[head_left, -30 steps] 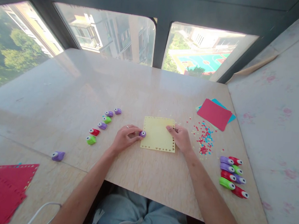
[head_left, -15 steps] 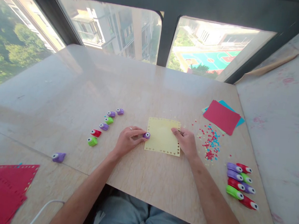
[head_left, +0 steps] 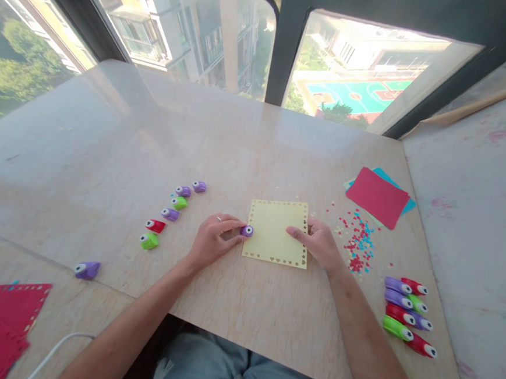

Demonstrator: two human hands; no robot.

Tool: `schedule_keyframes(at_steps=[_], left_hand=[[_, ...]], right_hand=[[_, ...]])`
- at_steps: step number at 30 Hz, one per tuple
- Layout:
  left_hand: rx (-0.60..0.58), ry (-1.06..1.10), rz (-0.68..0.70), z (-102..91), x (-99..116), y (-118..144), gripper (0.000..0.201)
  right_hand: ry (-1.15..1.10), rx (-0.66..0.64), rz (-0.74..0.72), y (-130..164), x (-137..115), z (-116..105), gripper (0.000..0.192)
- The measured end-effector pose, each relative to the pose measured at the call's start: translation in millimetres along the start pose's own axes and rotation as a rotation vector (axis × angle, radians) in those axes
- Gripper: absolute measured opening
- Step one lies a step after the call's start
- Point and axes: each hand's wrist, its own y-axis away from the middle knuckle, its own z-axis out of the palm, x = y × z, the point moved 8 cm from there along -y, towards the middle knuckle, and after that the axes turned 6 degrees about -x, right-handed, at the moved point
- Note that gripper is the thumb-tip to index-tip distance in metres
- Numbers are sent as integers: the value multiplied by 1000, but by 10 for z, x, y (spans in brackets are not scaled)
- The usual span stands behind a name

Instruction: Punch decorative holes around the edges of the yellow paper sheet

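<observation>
A pale yellow sheet of paper (head_left: 271, 229) with small shapes punched along its edges lies in front of me. My left hand (head_left: 216, 237) pinches a small purple craft punch (head_left: 247, 230) between thumb and fingers, and the punch sits at the sheet's left edge. On the other side, my right hand (head_left: 319, 241) grips the sheet's right edge, thumb on top and fingers beneath or behind it. Those right fingers are partly hidden by the paper.
Several small punches (head_left: 170, 214) form a slanting row on the left, with another purple punch (head_left: 87, 270) nearer me. Punched red cards (head_left: 6, 316) lie lower left. On the right are a red card stack (head_left: 377, 196), scattered confetti (head_left: 358, 244) and grouped punches (head_left: 405, 312).
The camera view has shifted slightly. My right thumb has moved a little inward over the sheet. My left hand still holds the purple punch at the left edge.
</observation>
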Motion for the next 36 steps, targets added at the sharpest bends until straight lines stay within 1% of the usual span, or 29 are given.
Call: schedule_keyframes(at_steps=[3,12,17,29,36], left_hand=[[-6,-21,7,0,6,2,22],[1,-51,33,-7,27,7,22],[7,-59,20,-5,30,7,22],[0,-60,5,1,56,-5,22],[-1,-70,6,13,32,3,22]], right_hand=[[0,21,10,-5,10,-17,53],[115,124,-26,-4,-14,-52,48],[149,149,-33,-7,-18,-41,46],[148,130,-11,-12,0,-32,49],[115,107,-6,-16,26,-27,52]])
